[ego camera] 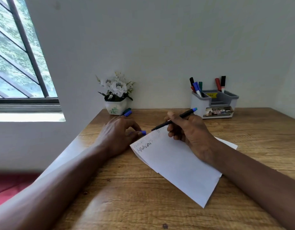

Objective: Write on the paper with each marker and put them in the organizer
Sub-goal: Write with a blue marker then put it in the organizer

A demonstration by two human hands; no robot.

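A white sheet of paper (pixel 178 165) lies angled on the wooden desk (pixel 120 188), with lines of writing along its top left edge. My right hand (pixel 188 130) grips a black marker (pixel 163 124) with a blue end, its tip just above the paper's top edge. My left hand (pixel 118 135) rests beside the paper's left corner and pinches a blue cap (pixel 143 132). The grey organizer (pixel 214 103) stands at the back right against the wall and holds several markers. Two more markers (pixel 127 112), one blue and one green, lie next to the flower pot.
A white pot of white flowers (pixel 116 97) stands at the desk's back left against the wall. A barred window (pixel 19 63) is on the left. The desk's left edge runs diagonally, with a red surface (pixel 9 186) below it.
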